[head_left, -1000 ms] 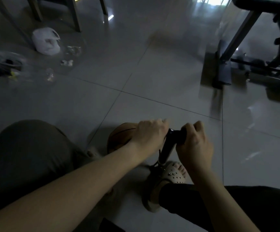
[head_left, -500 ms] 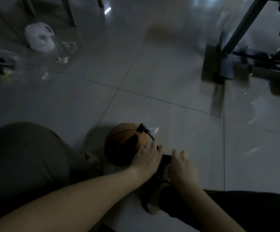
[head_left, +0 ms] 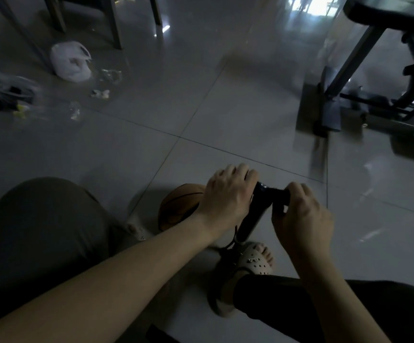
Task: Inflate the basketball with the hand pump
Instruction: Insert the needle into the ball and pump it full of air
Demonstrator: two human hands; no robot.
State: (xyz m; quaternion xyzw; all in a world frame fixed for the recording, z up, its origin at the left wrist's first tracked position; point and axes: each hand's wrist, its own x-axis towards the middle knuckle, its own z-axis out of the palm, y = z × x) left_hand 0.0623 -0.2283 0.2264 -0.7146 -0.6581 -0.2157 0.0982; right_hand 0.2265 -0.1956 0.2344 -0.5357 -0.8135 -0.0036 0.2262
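Left hand (head_left: 225, 196) and right hand (head_left: 302, 216) grip pump handle (head_left: 273, 194).

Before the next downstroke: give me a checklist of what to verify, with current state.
1. Left hand grips the pump handle: ok.
2. Right hand grips the handle's other end: ok.
3. Handle up, with the pump body showing below it for a stroke: ok.
4. Sandalled foot pinning the pump base: cannot tell, base is hidden.
5. Needle seated in the basketball: cannot tell, the left hand covers that spot.
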